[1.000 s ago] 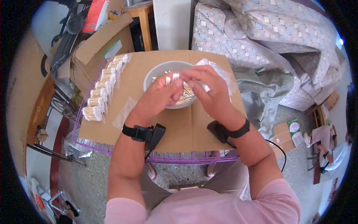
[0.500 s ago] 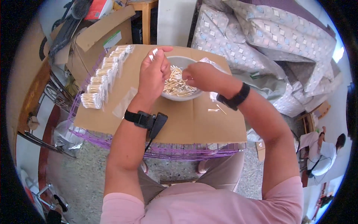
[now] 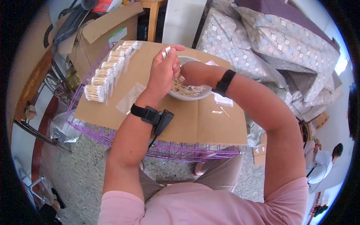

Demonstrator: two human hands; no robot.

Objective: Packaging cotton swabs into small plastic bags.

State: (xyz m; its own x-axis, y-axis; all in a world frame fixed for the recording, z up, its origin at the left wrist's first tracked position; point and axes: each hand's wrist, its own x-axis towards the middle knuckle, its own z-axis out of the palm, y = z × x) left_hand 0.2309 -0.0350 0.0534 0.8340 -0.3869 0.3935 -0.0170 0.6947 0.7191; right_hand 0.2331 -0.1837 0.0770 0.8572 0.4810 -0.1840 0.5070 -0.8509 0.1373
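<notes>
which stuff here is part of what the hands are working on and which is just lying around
In use:
left hand gripping white-tipped cotton swabs
right hand
round white bowl of swabs
row of packed clear swab bags
empty clear bag

Lying about:
open brown cardboard box
patterned grey cushions

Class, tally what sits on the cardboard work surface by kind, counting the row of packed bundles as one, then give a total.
White bowl of swabs: 1
Row of packed swab bundles: 1
Empty clear bags: 2, one by the left wrist, one by the right forearm
Loose swabs: 2
Total: 6
</notes>
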